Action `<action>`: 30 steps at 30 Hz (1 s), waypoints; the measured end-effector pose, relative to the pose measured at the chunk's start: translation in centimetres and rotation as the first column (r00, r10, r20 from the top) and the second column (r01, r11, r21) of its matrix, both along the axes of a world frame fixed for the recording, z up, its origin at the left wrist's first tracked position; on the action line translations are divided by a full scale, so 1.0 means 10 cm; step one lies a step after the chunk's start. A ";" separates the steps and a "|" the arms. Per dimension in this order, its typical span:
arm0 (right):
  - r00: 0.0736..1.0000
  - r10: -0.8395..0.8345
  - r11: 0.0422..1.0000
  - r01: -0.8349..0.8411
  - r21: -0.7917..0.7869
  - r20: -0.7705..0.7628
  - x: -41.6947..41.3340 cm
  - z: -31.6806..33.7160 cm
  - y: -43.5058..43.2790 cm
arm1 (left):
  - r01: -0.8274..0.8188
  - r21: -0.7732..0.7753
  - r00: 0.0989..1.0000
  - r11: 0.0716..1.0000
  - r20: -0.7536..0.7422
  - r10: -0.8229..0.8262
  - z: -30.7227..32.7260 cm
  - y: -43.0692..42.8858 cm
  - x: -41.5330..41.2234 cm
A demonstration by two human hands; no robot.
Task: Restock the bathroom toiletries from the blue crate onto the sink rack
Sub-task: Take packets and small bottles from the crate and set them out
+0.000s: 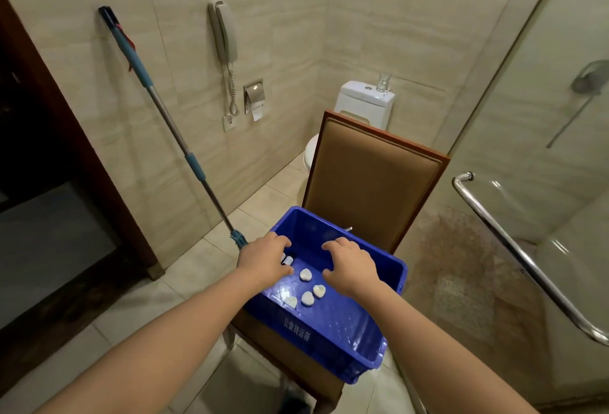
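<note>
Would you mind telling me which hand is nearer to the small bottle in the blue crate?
Left. The left hand is right over the small bottle, partly covering it; the right hand hovers farther right.

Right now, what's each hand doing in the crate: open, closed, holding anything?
Left hand: open, fingers curled down over a small bottle; grasp cannot be told.
Right hand: open, palm down, holding nothing visible.

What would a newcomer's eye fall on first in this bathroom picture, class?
The bright blue crate on the chair seat, low in the middle, with both hands reaching in: left hand, right hand. Small white soaps lie on its floor. A mop leans against the left wall.
</note>
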State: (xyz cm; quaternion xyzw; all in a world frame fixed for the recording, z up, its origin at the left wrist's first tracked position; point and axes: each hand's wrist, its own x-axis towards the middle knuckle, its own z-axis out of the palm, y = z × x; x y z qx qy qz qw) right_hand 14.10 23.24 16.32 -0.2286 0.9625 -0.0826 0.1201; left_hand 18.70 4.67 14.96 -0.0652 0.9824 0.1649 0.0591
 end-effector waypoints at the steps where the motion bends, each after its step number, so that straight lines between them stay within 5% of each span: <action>1: 1.000 -0.003 1.000 0.003 -0.003 0.017 -0.13 -0.05 -0.02 | -0.001 0.003 1.000 1.000 0.023 0.001 -0.07 -0.02 -0.12; 16: 0.930 -0.030 0.999 0.033 -0.002 0.367 -1.73 -1.35 -0.25 | -0.110 0.111 0.890 0.988 0.453 0.048 -1.28 -0.24 -1.54; 30: 0.844 -0.002 1.000 0.014 -0.019 0.536 -2.45 -2.65 -0.68 | -0.331 0.205 0.793 0.921 0.590 0.154 -2.50 -0.43 -2.09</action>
